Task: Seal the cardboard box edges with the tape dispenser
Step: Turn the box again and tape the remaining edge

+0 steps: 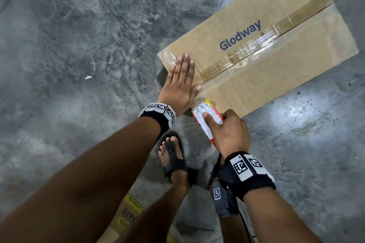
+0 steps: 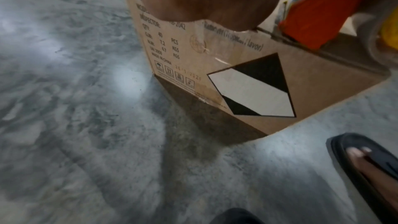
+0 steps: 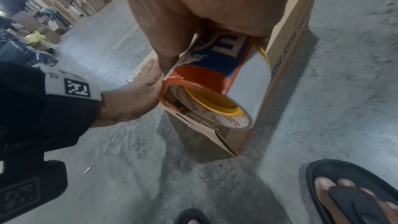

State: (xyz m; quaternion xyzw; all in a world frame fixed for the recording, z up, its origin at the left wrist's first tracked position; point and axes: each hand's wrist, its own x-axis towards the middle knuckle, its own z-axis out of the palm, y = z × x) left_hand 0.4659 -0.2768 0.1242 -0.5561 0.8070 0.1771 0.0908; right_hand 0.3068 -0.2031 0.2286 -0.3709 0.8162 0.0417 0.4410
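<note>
**Taping the near edge**

My right hand (image 1: 229, 130) has its grip clamped on the dispenser (image 1: 205, 118), forefinger laid along its top, blade at the box (image 1: 266, 49) edge just ahead. My left hand (image 1: 180, 83) lies flat, fingers straight, beside that grip, pinning the tape.

I judge it best to keep the flat hand pressing and pull the dispenser low and straight.

The right wrist view alone shows the roll (image 3: 219, 113); the left wrist view, the box's printed end.
</note>
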